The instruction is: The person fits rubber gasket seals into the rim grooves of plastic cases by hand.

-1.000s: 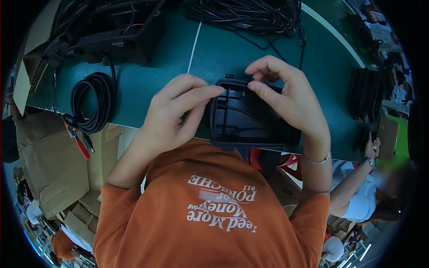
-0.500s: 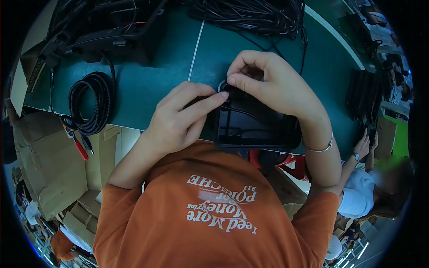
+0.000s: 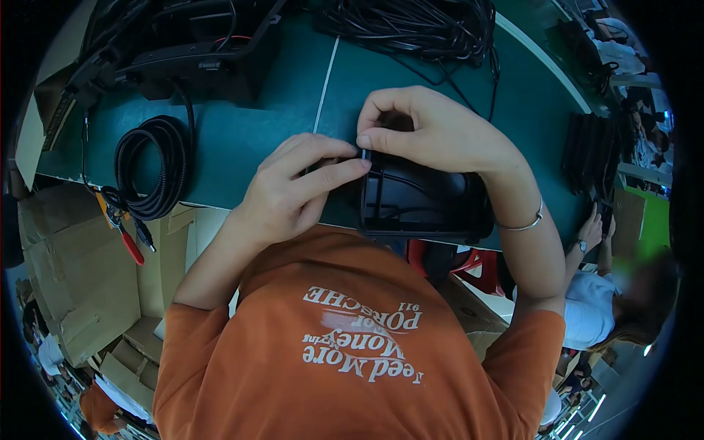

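Observation:
A black plastic case (image 3: 429,202), shaped like a shallow open box, lies at the near edge of the green table (image 3: 293,73). My left hand (image 3: 290,187) is at its left rim, with thumb and fingers closing on the wall near the far corner. From the other side, my right hand (image 3: 433,132) pinches thumb against index finger at that same corner. A sliver of thin, light-grey material (image 3: 365,153) shows at the rim between the fingertips. My fingers mostly cover it, so I cannot tell what the right pinch holds.
A coiled black cable (image 3: 152,169) lies at left, below a larger black case (image 3: 198,70). Bundled black wires (image 3: 418,29) sit at the far side. Stacked black parts (image 3: 590,150) stand at right, near another person's hands (image 3: 590,231). Red-handled pliers (image 3: 132,246) hang over the edge.
My right hand has shifted slightly left along the case's corner, and its wrist has turned a little. Less of the light-grey sliver shows. My left hand stays nearly in place.

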